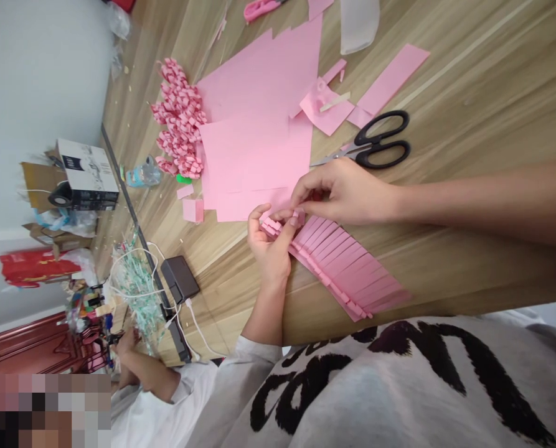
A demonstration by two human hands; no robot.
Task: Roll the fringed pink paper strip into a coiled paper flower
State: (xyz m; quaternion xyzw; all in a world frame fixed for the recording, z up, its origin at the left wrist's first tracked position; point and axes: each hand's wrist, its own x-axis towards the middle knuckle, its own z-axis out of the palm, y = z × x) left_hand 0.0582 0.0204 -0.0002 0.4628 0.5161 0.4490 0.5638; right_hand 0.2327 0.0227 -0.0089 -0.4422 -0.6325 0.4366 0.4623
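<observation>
A pink fringed paper strip (347, 264) slants across the wooden table, cut into narrow tabs along one side and with small folded loops along the other. Its upper end sits in my left hand (273, 249), pinched between thumb and fingers. My right hand (345, 193) is at that same end, its thumb and fingertips closed on a small tab of the strip. Just above my right wrist lie black-handled scissors (383, 146), their blades partly over pink sheets (259, 149). The fingertips overlap, so the exact fold between them is hidden.
Curled pink paper loops (177, 121) are heaped left of the sheets. Pink scraps (327, 109) and a long pink strip (394, 78) lie farther up. A black adapter (179, 278) with white cables, green tinsel (142, 286) and another person's arm (149, 370) are at left.
</observation>
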